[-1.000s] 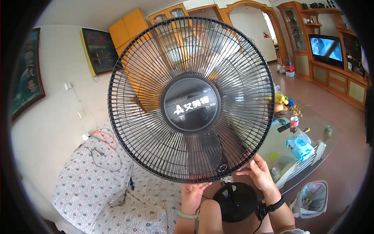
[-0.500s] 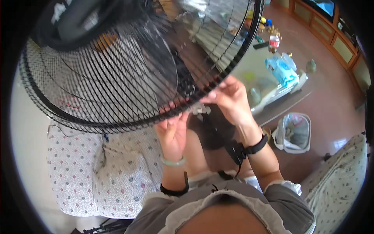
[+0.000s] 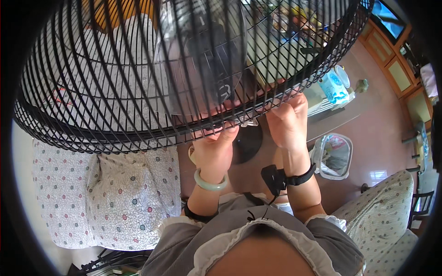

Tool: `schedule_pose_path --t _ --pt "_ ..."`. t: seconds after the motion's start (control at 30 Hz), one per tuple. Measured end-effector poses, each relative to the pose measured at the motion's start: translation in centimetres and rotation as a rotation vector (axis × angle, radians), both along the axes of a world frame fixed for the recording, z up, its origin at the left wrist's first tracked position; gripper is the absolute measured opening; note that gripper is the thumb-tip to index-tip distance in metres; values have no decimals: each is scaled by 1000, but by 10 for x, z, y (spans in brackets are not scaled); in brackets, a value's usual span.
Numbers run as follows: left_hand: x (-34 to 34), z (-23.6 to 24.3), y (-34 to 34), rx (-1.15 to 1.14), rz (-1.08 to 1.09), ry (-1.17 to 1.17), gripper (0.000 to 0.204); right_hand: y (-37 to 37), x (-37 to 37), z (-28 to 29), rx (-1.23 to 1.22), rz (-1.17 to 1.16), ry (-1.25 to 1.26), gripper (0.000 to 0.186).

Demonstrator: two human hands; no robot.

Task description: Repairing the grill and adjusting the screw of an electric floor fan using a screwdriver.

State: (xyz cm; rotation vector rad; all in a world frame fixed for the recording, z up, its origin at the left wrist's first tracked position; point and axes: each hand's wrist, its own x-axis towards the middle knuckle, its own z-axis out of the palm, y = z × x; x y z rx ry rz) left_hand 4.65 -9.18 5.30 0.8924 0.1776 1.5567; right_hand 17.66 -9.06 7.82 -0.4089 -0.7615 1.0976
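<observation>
A large black wire fan guard point(image 3: 138, 136) fills the upper part of the view, its rim slanting up toward the right. Behind its wires show the fan's translucent blades and dark hub, partly blurred. My left hand point(image 3: 215, 149) pinches the lower rim from below, thumb in front and fingertips behind the wires. To its right, my right hand point(image 3: 289, 120) is closed round the same rim, its fingers partly hidden by the guard. A small clear clip point(image 3: 250, 122) sits on the rim between both hands. The fan's dark round base point(image 3: 246, 145) shows below.
A lined wastebasket point(image 3: 335, 156) stands on the floor to the right. Beyond is a glass-topped table with a blue packet point(image 3: 334, 87). A spotted quilted cover point(image 3: 133, 198) drapes a seat at left, and another covered seat point(image 3: 384, 202) is at right. Wooden cabinets point(image 3: 400, 73) line the far right.
The fan guard now looms larger and reaches farther right, its front wires facing me more. Both hands have stayed at its lower rim, the left one shifting slightly right.
</observation>
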Motion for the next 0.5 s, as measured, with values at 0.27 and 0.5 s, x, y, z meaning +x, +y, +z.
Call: schedule_pose_path --t 0.27,0.5 --pt "0 4 3 -15 17 128 32 -1 5 0 91 -3 39 27" --pt "5 6 6 40 24 103 27 6 20 -5 93 -3 -32 27"
